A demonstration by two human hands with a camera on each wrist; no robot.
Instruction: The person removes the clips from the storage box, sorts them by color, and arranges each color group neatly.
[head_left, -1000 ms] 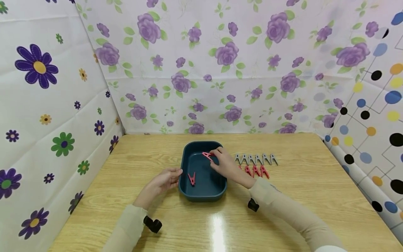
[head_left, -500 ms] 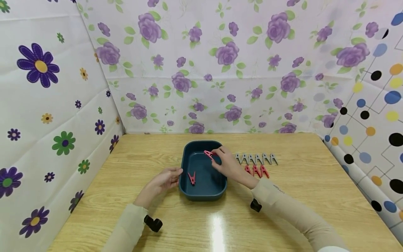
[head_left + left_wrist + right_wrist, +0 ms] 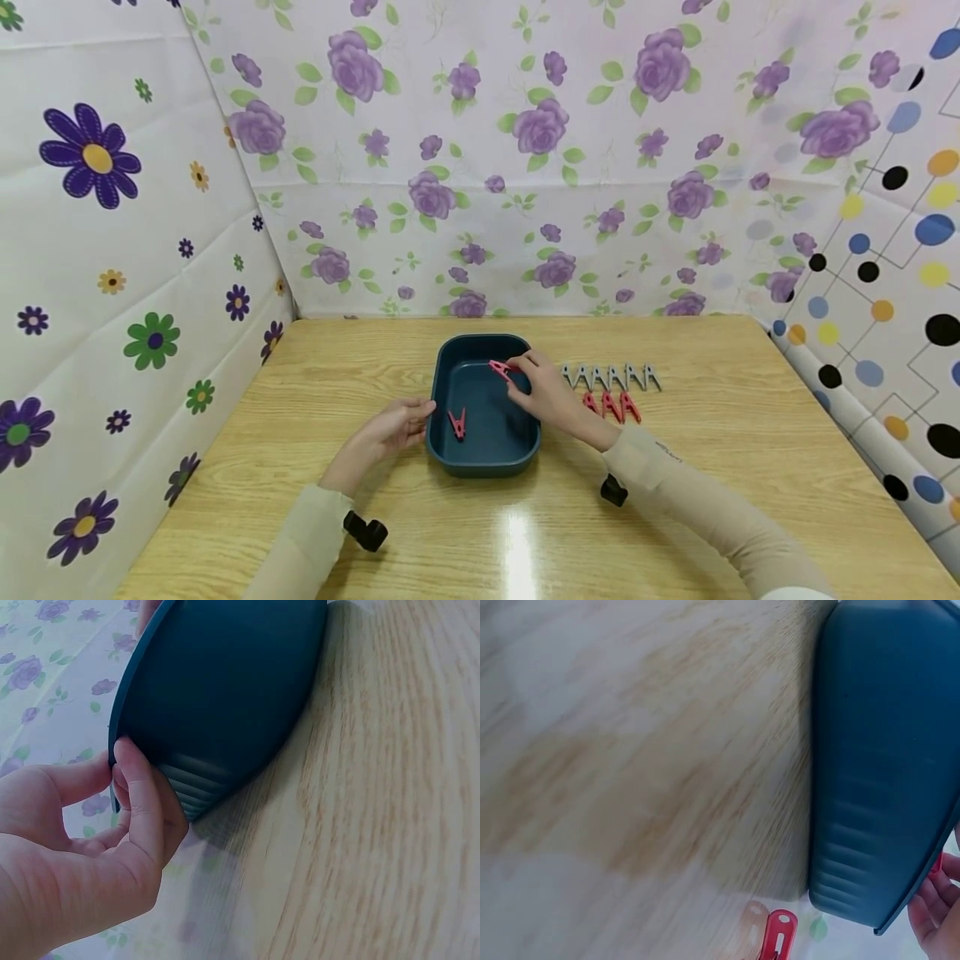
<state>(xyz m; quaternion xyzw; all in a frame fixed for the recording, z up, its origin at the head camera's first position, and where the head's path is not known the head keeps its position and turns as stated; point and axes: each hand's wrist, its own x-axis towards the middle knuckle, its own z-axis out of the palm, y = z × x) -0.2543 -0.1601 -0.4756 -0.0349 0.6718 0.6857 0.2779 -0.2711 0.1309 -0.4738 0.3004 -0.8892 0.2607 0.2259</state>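
A dark teal plastic bin [image 3: 483, 471] stands on the table. My left hand [image 3: 392, 427] is at its left side; in the left wrist view the thumb and fingers [image 3: 135, 795] pinch the bin's rim. Over the bin's back right part, my right hand [image 3: 546, 392] pinches a red clothespin [image 3: 499, 368] between thumb and fingers. Another red clothespin [image 3: 458, 425] lies on the bin's floor at the front left. The right wrist view mostly shows the bin's outer wall [image 3: 885, 757], with only part of my right hand [image 3: 939, 907] beyond the rim.
Right of the bin, several grey clothespins [image 3: 614, 377] lie in a row on the wooden table [image 3: 712, 450]. In front of them is a row of red clothespins [image 3: 611, 407], its left end close to my right wrist. Patterned cloth [image 3: 480, 208] hangs behind the table and at both sides.
My right hand has shifted slightly to the right with the red clothespin still pinched. The left hand and the bin have stayed almost in place.
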